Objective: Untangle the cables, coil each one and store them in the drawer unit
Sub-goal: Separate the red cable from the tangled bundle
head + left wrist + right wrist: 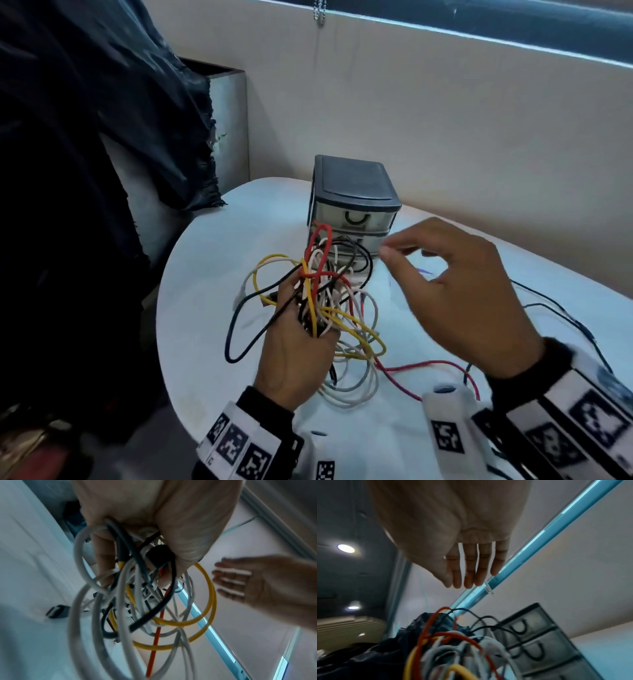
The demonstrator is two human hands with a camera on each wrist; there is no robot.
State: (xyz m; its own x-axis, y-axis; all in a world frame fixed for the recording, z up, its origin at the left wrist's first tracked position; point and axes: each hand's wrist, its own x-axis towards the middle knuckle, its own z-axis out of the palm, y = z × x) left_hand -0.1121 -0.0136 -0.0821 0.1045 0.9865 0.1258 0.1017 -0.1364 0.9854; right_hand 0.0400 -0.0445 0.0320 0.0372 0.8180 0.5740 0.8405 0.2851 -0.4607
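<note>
A white rounded tabletop [212, 274] stands against a beige wall, and our small drawer unit [354, 198] sits toward its far side with every visible drawer closed. Our left hand [294, 346] grips the cable tangle [329, 301], fingers curled round the middle of the bunch, lifting it in front of the unit while its lower loops rest on the tabletop. Red, yellow, black and white strands cross each other there. Our right hand [459, 291] hovers just beside the tangle, fingers relaxed and holding nothing. A thin black cable [561, 315] lies apart on the right.

We judge the untangling has barely begun. To do it well, we should find one free end, probably on the red cable [428, 366] that trails out loose, and feed it back through the loops rather than pull. A looser left-hand hold would let strands slide; tugging would likely tighten the knot.
</note>
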